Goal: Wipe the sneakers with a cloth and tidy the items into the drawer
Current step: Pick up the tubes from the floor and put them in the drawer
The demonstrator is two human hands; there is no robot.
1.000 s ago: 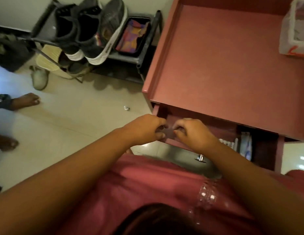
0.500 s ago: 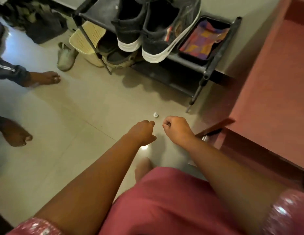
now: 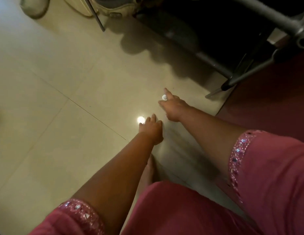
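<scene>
Hands reach down to the floor [image 3: 63, 68]: right hand [image 3: 173, 106], fingers spread, touches a small white cap [image 3: 164, 97] near the shoe rack's leg [image 3: 232, 80]; left hand [image 3: 150, 128] hovers loosely open

Small white object [image 3: 164, 97] by the right hand [image 3: 173, 106] too tiny and blurred to identify, and unclear whether touched or merely beside the extended fingers [image 3: 167, 92]. Shoe rack [image 3: 259, 19] cut off by the top and right edges, its lower shelf lost in shadow; pale shoe [image 3: 33, 7] cropped at the top-left corner. Left hand [image 3: 150, 128] fingertips washed out by floor glare [image 3: 140, 119].
</scene>
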